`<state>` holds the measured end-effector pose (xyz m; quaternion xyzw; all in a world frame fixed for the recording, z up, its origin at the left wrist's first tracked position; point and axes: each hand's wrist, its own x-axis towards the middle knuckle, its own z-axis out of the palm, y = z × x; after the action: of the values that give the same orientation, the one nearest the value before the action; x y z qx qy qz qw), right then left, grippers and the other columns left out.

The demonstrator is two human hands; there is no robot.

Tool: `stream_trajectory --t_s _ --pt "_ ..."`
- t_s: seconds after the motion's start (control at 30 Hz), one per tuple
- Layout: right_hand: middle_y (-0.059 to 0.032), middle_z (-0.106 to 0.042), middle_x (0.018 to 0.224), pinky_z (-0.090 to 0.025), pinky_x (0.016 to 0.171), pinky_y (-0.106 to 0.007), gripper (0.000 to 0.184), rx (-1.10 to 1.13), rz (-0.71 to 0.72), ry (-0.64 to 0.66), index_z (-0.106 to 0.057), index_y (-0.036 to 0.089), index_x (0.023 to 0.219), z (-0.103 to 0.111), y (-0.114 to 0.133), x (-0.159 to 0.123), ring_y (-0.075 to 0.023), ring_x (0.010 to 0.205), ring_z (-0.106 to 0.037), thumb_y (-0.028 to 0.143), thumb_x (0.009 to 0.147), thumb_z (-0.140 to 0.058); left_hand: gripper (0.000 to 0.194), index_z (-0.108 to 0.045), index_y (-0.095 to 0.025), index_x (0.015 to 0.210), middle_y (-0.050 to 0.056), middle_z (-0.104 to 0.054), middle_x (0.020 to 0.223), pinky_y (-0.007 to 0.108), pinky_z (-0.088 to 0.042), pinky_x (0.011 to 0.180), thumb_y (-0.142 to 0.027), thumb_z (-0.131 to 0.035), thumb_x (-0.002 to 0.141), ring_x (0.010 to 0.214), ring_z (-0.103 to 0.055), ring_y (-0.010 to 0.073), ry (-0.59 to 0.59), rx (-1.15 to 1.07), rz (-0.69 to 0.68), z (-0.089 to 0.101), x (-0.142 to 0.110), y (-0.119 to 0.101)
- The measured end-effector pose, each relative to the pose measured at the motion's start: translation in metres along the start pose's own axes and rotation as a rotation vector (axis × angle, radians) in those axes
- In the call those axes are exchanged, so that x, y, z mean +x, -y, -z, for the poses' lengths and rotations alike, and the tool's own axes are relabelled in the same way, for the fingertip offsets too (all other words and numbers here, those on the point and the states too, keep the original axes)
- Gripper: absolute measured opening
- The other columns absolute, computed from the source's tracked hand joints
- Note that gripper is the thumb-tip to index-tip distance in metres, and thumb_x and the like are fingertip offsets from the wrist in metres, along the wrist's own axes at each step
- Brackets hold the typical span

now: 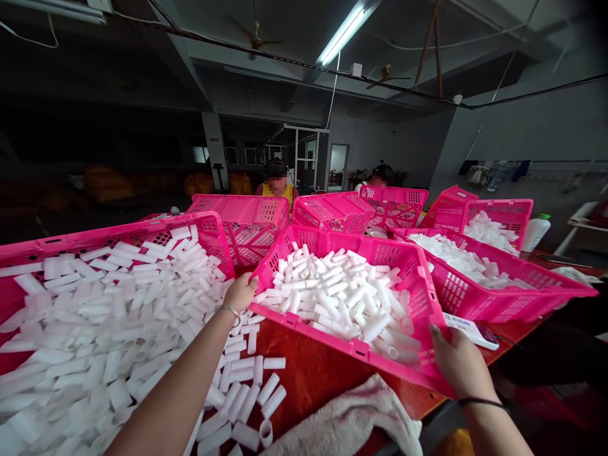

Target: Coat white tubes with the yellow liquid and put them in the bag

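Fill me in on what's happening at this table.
Someone has both hands on a pink basket of white tubes: the left hand grips one end of the basket, the right hand the near corner of the other. To the left, a second pink basket stands beside a big heap of similar tubes, and some lie loose on the red table near a crumpled towel. Beyond the baskets, a person in yellow is partly hidden.
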<state>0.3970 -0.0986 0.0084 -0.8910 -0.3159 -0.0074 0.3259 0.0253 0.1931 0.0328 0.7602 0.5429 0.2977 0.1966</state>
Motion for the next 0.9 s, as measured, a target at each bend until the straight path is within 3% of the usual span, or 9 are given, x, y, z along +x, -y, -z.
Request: stream_trajectory --t_s 0.13,0.57,0.9 --pt "-0.0184 -0.064 0.082 -0.043 0.059 -0.035 0.035 0.024 -0.082 0.064 -0.050 0.017 0.084 0.006 0.008 -0.012 -0.0319 0.077 -0.062 0.048 0.085 -0.034 0.035 -0.060 -0.014 0.098 0.003 -0.063 0.083 0.036 -0.048 0.076 -0.045 -0.045 0.092 0.076 -0.060 0.0156 0.002 -0.051 -0.032 -0.006 0.011 0.004" --pt "-0.0106 -0.060 0.071 -0.041 0.055 -0.031 0.030 0.137 -0.076 -0.034 -0.040 0.022 0.074 -0.006 0.017 -0.035 -0.0258 0.067 -0.059 0.049 0.083 -0.033 0.036 -0.058 -0.013 0.107 0.006 -0.064 0.097 0.041 -0.047 0.086 -0.043 -0.045 0.092 0.090 -0.061 0.0187 -0.053 -0.120 -0.075 -0.019 0.023 0.024" --pt "-0.0135 -0.066 0.082 -0.045 0.059 -0.033 0.044 0.262 -0.080 -0.050 -0.048 0.019 0.095 -0.014 0.017 -0.042 -0.0296 0.077 -0.064 0.057 0.081 -0.033 0.038 -0.060 -0.018 0.108 0.007 -0.068 0.103 0.036 -0.048 0.088 -0.043 -0.040 0.089 0.096 -0.063 0.0213 -0.075 -0.058 -0.083 -0.016 0.031 0.031"
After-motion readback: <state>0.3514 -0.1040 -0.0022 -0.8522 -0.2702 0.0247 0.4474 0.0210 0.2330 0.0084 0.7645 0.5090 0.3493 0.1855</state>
